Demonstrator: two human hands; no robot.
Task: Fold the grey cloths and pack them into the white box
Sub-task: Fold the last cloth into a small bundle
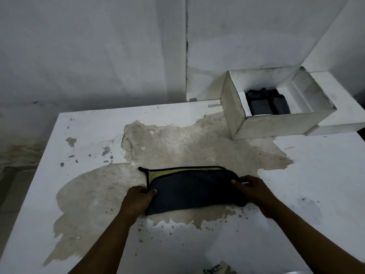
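I see the cloth (189, 191) folded to a long band, flat on the surface (320, 175), mid-front on the worn patch. Grey side up, yellow-green strip w/ black trim along far edge. L hand (136, 200) pinches its left end, thumb on top. R hand (254, 192) grips the right end. Open box (276, 124) at far right, well apart from it, w/ dark packed cloths (268, 104) inside.

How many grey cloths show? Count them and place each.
2. One cloth lies on the table, its ends pinched by the left hand and right hand. One folded bundle lies in the box; more may be hidden in it.
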